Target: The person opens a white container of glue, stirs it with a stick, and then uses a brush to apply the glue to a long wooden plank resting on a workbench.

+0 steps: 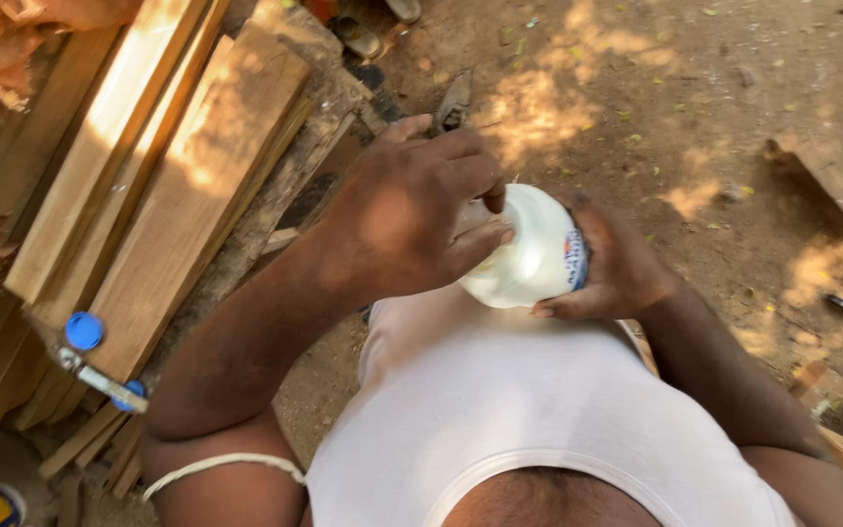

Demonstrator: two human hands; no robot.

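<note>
Both hands (412,215) gripping white bottle (529,256), tilted leftward

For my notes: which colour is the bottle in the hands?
White bottle with a blue label, in the head view.

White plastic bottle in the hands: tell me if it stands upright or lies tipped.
Tipped. The white plastic bottle lies sideways, its base toward the right hand, its top hidden under the left hand.

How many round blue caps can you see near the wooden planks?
2. One blue cap lies on the planks at the left; a second blue cap sits lower right of it, half hidden behind a pale strip. More may be hidden.
</note>
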